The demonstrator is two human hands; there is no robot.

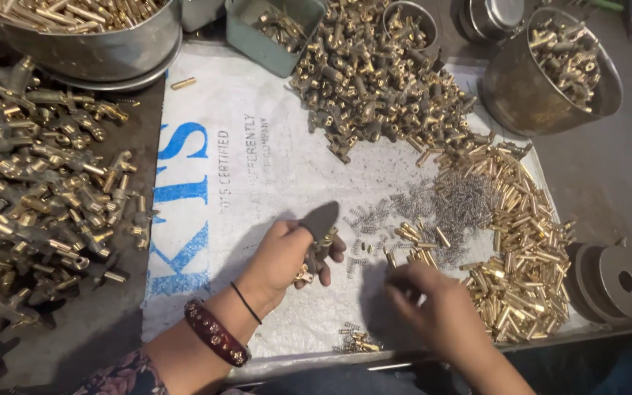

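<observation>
The left hand pinches a brass fitting above the white sack. The right hand, fingers curled together, picks among small springs; they are tiny and may scatter off the sack.

Left hand: forearm enters from lower left, wrist bent slightly, palm turned inward, fingers curled shut round sth small; thumb tip capped dark, raised above the grip. Two bands sit on the wrist behind the grip. Right hand: forearm enters from bottom right, palm down, motion-blurred, fingertips pinched together fwd of the knuckles; whether anything is between them can't be told.
</observation>
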